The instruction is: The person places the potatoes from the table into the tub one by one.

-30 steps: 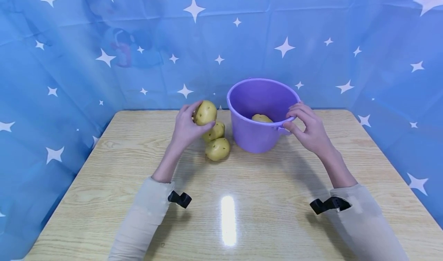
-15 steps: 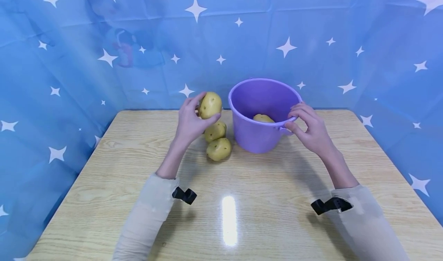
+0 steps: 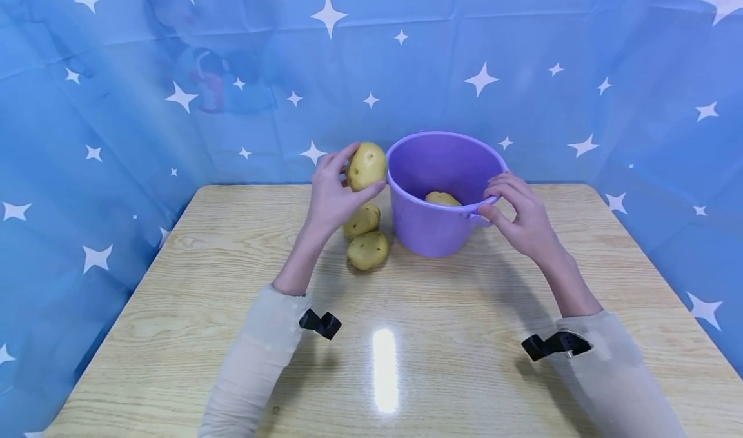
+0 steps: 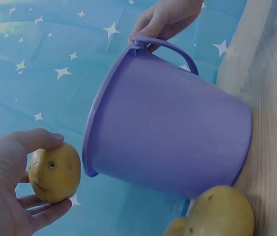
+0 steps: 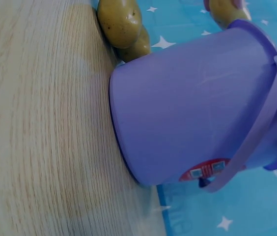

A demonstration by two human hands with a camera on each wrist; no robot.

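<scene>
A yellow potato (image 3: 368, 166) is gripped between the thumb and fingers of my left hand (image 3: 335, 191), raised beside the left rim of a purple bucket (image 3: 426, 228). In the left wrist view the held potato (image 4: 55, 172) sits just outside the bucket's rim. My right hand (image 3: 518, 215) pinches the bucket's right rim near the handle joint. One potato (image 3: 443, 199) lies inside the bucket. Two more potatoes rest on the table left of the bucket, a nearer one (image 3: 367, 251) and a farther one (image 3: 362, 220) partly behind it.
The bucket stands on a wooden table (image 3: 232, 335) near its back edge. A blue curtain (image 3: 261, 51) with white stars hangs behind and at both sides. The bucket's handle (image 5: 256, 132) hangs down along its outer side in the right wrist view.
My left hand has lifted the potato up and to the right, from above the other potatoes to the bucket's left rim. The right hand and bucket stay in place.
</scene>
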